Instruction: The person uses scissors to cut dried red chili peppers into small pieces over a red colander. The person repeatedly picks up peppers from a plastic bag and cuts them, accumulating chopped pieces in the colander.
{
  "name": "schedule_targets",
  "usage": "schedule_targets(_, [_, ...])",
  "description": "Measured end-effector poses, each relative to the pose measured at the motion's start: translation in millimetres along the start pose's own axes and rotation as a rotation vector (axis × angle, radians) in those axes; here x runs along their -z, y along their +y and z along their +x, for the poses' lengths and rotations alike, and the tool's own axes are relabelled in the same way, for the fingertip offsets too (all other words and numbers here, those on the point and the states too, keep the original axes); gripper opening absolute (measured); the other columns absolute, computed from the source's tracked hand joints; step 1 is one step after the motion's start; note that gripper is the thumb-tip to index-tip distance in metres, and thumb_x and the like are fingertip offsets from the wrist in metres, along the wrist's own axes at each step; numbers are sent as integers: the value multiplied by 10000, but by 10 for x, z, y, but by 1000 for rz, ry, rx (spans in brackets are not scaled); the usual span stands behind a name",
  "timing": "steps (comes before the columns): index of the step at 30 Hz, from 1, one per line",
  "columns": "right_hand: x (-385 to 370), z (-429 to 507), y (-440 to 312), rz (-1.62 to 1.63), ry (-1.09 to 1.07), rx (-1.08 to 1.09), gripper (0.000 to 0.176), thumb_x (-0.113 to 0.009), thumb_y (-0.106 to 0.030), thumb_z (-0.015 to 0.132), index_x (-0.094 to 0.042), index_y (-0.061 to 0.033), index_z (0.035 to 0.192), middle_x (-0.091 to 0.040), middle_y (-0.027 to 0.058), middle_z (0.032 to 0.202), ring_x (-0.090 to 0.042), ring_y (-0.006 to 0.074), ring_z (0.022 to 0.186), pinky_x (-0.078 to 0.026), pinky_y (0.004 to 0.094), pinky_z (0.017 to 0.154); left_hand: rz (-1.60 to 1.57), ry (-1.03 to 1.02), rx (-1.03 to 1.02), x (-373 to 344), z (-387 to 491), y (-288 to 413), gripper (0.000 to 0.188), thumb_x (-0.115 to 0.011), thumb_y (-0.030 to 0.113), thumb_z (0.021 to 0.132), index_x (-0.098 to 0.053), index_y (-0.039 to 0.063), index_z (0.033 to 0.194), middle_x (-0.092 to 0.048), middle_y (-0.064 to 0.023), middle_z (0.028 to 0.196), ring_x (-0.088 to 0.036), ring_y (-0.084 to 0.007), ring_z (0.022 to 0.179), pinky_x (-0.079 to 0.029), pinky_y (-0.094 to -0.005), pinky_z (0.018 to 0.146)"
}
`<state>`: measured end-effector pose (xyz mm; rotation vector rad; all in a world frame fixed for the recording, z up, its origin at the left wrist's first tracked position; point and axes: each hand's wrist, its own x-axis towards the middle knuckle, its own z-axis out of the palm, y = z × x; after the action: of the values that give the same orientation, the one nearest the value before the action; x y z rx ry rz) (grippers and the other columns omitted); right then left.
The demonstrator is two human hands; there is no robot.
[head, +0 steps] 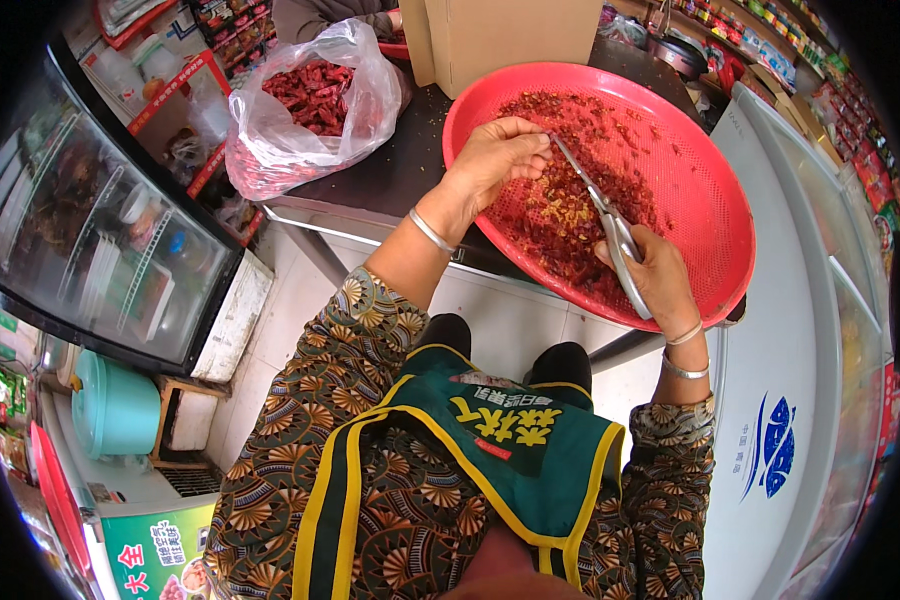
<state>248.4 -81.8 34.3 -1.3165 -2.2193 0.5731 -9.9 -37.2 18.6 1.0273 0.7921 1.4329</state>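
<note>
A large red perforated plastic tray (709, 195) lies tilted across the dark table in front of me. Cut dried red chili pieces (630, 187) and pale yellow seeds (566, 206) are spread over its bottom. In my right hand (664, 274) is a pair of metal scissors (606, 204), its blades pointing up and left over the chilies. My left hand (499, 157) is above the tray's left side, thumb and fingers pinched together right at the blade tips. Whether a small piece is between those fingers is hard to make out.
A clear plastic bag (375, 86) of whole dried red chilies (311, 94) stands on the table's (345, 176) left. Behind the tray rises a cardboard box (506, 37); another person's sleeve (315, 19) shows beside it. A chest freezer (750, 300) borders the right, a glass-door cabinet (112, 217) the left.
</note>
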Motion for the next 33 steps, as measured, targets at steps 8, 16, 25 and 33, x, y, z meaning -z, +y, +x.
schedule_targets(8, [16,-11,-6,-2,13,14,510,-693,-493,794,-655,-1,920,-574,168,650,-571,306,600,-432,392,576,35,11,-2,-39,-18,12,70,-647,81,882,-646,39,937,-665,-59,813,-629,-112,673,-530,-228,616])
schedule_targets(16, [17,-3,-12,-2,-17,-11,490,-694,-483,798,-657,-11,925,-573,160,640,-569,309,586,-430,396,566,124,-61,59,-46,-38,3,99,-633,82,896,-636,35,983,-669,-58,851,-615,-102,678,-518,-223,626])
schedule_targets(25, [-9,-18,-8,21,22,30,466,-694,-463,803,-661,-24,957,-577,155,649,-576,300,593,-438,391,573,64,-56,34,-20,-50,11,100,-657,84,877,-639,26,956,-666,-69,833,-620,-102,664,-538,-223,601])
schedule_targets(33, [6,6,43,48,16,5,444,-700,-448,805,-661,-27,940,-551,159,620,-558,283,557,-429,383,555,63,-47,87,-50,-52,36,102,-633,105,901,-630,47,984,-654,-48,831,-604,-94,648,-508,-208,600])
